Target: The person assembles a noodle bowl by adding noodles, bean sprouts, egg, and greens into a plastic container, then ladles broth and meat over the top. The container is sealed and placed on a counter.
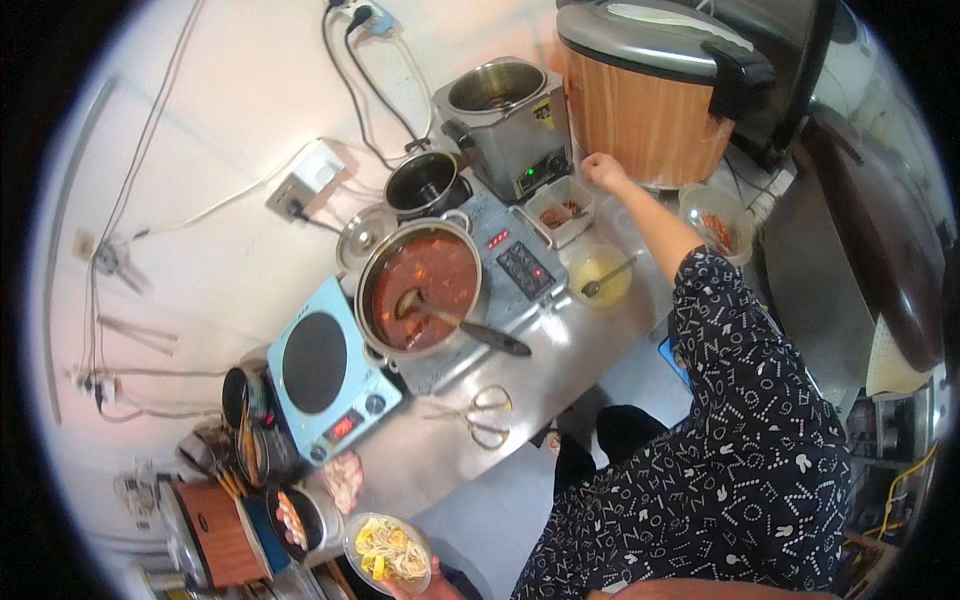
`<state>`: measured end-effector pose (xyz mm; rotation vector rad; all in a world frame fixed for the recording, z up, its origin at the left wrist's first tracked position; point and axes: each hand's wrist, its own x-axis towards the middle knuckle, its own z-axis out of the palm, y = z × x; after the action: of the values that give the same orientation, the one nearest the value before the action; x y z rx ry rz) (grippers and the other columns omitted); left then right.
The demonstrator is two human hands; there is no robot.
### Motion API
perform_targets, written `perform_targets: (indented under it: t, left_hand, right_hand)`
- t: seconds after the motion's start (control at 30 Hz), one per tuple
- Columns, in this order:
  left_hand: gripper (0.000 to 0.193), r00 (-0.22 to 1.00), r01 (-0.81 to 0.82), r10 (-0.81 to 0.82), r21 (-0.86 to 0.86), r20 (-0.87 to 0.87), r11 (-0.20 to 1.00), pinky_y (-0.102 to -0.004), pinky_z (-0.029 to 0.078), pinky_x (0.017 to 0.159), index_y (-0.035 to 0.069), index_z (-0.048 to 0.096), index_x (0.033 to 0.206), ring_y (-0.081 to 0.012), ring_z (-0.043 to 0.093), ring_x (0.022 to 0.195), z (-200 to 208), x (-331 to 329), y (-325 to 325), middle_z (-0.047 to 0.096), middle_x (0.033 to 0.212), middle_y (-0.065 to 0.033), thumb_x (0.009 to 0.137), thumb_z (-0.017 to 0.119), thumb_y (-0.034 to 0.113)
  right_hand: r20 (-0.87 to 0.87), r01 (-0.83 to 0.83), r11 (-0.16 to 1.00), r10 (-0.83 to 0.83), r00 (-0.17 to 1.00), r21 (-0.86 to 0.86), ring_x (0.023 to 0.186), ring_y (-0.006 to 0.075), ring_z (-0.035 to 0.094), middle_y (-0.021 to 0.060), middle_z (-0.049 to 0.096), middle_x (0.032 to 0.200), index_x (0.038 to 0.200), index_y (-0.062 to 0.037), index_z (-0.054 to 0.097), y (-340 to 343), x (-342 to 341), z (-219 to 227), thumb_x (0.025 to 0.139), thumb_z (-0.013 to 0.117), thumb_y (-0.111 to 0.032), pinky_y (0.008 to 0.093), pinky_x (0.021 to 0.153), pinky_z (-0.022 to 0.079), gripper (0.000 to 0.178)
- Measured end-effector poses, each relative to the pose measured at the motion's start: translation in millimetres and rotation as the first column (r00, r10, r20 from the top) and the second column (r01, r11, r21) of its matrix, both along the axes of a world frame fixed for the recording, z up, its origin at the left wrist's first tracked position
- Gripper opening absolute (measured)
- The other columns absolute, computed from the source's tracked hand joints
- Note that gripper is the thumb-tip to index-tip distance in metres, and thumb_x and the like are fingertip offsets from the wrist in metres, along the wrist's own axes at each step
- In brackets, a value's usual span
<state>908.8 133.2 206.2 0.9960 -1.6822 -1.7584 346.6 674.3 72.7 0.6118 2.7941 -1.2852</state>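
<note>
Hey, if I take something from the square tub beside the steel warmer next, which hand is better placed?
Probably your right hand: its arm is stretched out close to the square tub. Your left hand is far off at the lower edge, holding the clear bowl of food.

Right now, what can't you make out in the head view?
In the head view:
Right hand: too small to tell whether it holds anything.
Left hand: cut off by the lower edge, below the clear bowl.
Soup pot: opaque red broth hides its bottom.
Steel warmer: shadow obscures its contents.
</note>
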Motion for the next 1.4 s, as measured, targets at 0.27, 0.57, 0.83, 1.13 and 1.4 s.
perform_targets:
  t: [0.27,0.57,0.83,1.13,1.4]
  left_hand:
    - [0.055,0.993,0.034,-0.016,-0.148,0.12,0.988,-0.0523,0.048,0.097,0.002,0.047,0.139,-0.038,0.048,0.125,16.2,-101.5,8.8,0.048,0.14,-0.0201,0.091,0.057,0.029]
    - [0.05,0.951,-0.17,0.267,0.457,-0.156,0.873,-0.0428,0.052,0.091,0.005,0.057,0.13,-0.0305,0.058,0.113,-0.7,-151.3,25.0,0.061,0.127,-0.0148,0.09,0.061,0.035]
    - [0.054,0.98,-0.07,0.123,0.305,-0.156,0.95,-0.0434,0.06,0.068,0.009,0.04,0.144,-0.0325,0.058,0.117,-13.2,-150.3,-13.8,0.051,0.137,-0.0179,0.099,0.045,0.038]
    - [0.056,0.956,0.17,-0.035,0.454,-0.29,0.875,-0.0443,0.039,0.109,0.007,0.038,0.146,-0.0272,0.047,0.132,-46.6,-157.9,-49.4,0.047,0.144,-0.0113,0.099,0.052,0.033]
    - [0.054,0.92,0.248,-0.01,0.566,-0.391,0.786,-0.0436,0.039,0.109,0.008,0.038,0.147,-0.0248,0.046,0.132,-76.5,-159.6,-65.8,0.047,0.144,-0.009,0.099,0.054,0.029]
  right_hand:
    - [0.192,-0.017,0.9,0.111,0.975,-0.435,0.082,0.0224,0.069,0.0102,0.072,0.09,0.105,-0.0006,0.066,-7.0,-69.7,5.7,0.087,0.069,-0.05,0.0375,0.068,0.054,0.052]
    - [-0.015,0.038,0.856,-0.054,0.998,-0.515,0.06,0.0174,0.063,0.0092,0.069,0.075,0.084,0.0016,0.067,-14.1,-72.5,-50.2,0.078,0.082,-0.033,0.0307,0.056,0.049,0.038]
    - [-0.306,-0.325,0.927,0.369,0.878,0.185,0.104,0.0355,0.064,0.0242,0.064,0.113,0.133,0.0,0.05,-141.1,64.6,105.9,0.082,0.073,-0.046,0.0415,0.087,0.051,0.072]
    - [0.28,-0.762,0.273,0.815,0.508,0.587,0.073,0.038,0.066,0.0247,0.051,0.11,0.139,0.0019,0.037,-301.7,227.3,155.5,0.082,0.052,0.002,0.0447,0.063,0.056,0.059]
    - [0.187,-0.757,0.233,0.886,0.424,0.611,0.086,0.0374,0.064,0.0173,0.058,0.105,0.131,-0.0029,0.051,-285.5,206.8,169.0,0.078,0.061,-0.001,0.0448,0.072,0.053,0.053]
